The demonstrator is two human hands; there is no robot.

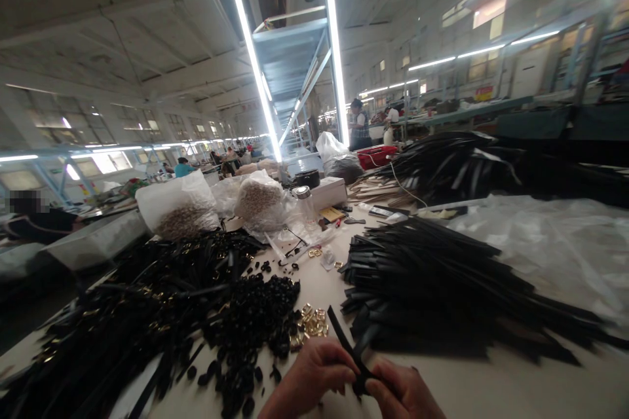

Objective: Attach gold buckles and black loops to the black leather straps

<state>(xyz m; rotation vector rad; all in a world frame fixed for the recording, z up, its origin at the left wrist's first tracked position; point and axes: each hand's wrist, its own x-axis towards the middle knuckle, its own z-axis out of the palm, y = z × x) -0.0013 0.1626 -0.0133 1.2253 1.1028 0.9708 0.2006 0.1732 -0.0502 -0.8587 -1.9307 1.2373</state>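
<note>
My left hand (pixel 309 376) and my right hand (pixel 400 393) meet at the bottom edge of the view, both pinched on one black strap (pixel 344 337) that rises up and left from between the fingers. Just beyond the hands lies a small heap of gold metal buckles (pixel 312 324). A mound of small black loops (pixel 255 317) sits to the left of them. A large stack of black straps (pixel 432 288) lies to the right on the pale table (pixel 491 383).
Finished black straps with gold fittings are piled at the left (pixel 122 314). Plastic bags of small parts (pixel 179 206) stand behind, with a jar (pixel 304 200) and a white box (pixel 329 191). Clear plastic sheeting (pixel 555 242) covers the right. People work at distant benches.
</note>
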